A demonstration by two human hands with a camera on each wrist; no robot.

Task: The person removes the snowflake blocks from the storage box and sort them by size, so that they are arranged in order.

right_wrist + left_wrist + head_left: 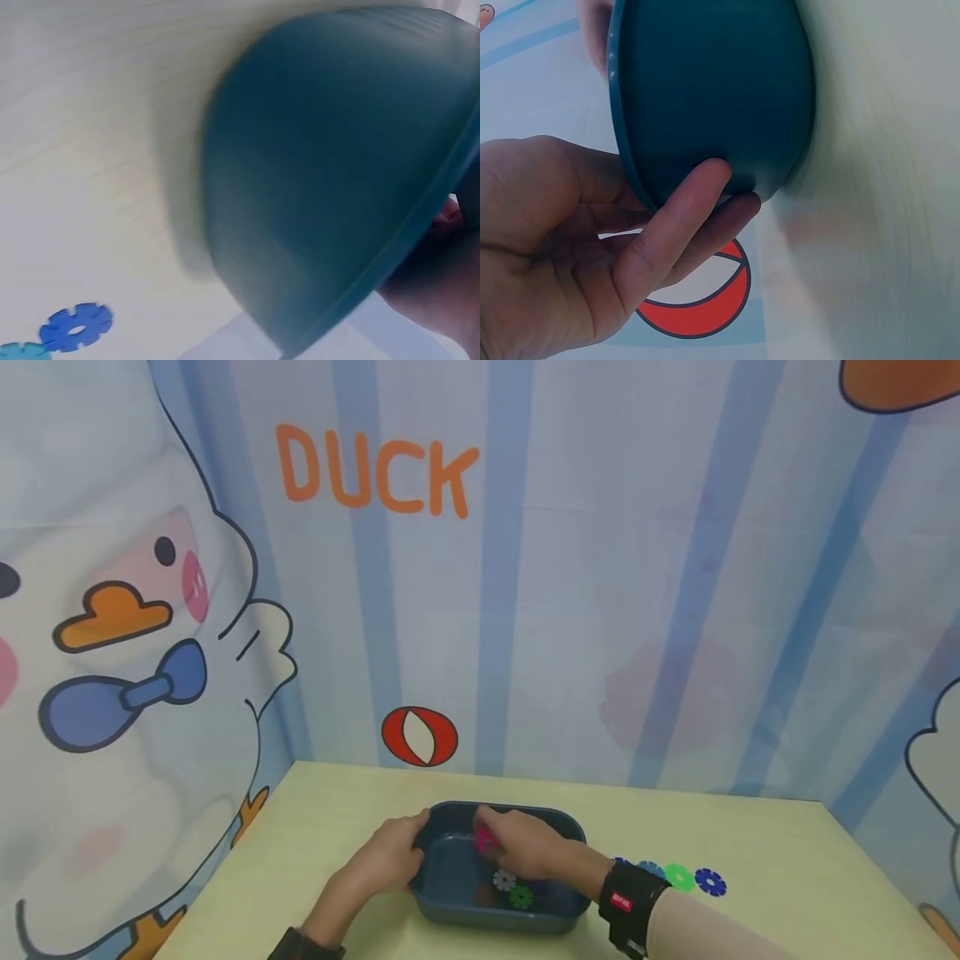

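Four flat, notched, plastic-looking discs, blue and light green [674,872], are laid in a row on the pale yellow tabletop [787,877], just right of a deep blue-teal, smooth-walled basin with rounded corners [495,921]; the nearest ones are partly hidden by the right wrist. Inside the basin, a white notched disc [504,881] and a green notched disc [521,897] are seen on the floor, near the right end; a dim brownish shape beside them cannot be made out surely. The basin's left end is gripped by the left hand [390,852], its fingers pressed against the outer wall and its thumb at the rim. A bright pink notched disc [485,841] is pinched by the fingers of the right hand [525,843], within the basin and apparently above its floor. The step in hand is judged to be the handling of single discs at the basin; whether the pink one is being taken up or put down cannot be told. For the next move, either a lift clear of the rim or a loosened pinch is called for, with the basin held steady.
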